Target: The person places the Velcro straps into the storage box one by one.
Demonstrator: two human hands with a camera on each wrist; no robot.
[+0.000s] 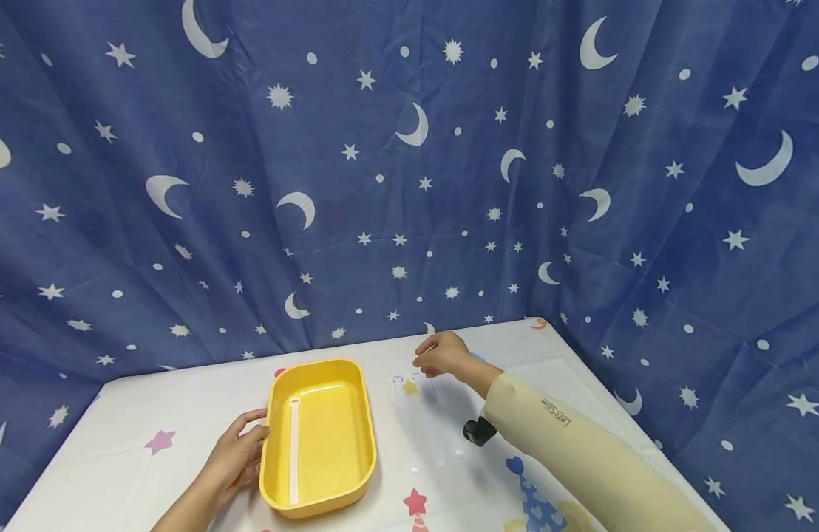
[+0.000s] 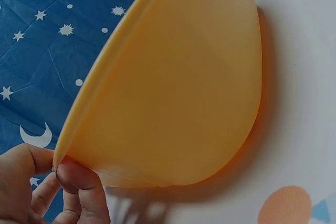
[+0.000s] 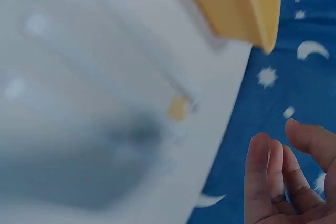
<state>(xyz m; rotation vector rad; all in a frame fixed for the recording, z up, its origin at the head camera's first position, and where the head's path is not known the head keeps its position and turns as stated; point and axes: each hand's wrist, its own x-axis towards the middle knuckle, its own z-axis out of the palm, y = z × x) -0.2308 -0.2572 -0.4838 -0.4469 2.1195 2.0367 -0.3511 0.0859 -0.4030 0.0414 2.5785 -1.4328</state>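
Observation:
My left hand [image 1: 233,457] pinches the left rim of a yellow tray [image 1: 368,443] between thumb and fingers, which the left wrist view shows close up. Inside the tray, a white strip [image 1: 294,451] with a small slotted head lies lengthwise near the left wall. To the tray's right, several pale, see-through-looking strips [image 1: 412,436] lie side by side on the white tablecloth. Above their far ends hovers my right hand [image 1: 443,355]; thumb and fingers stand apart with nothing between them in the right wrist view [image 3: 289,177].
The tablecloth [image 1: 203,399] is white with printed stars, hearts and a party hat. A blue curtain [image 1: 356,281] with moons and stars hangs behind the table and along its right side. A black piece [image 1: 479,431] shows under the right sleeve.

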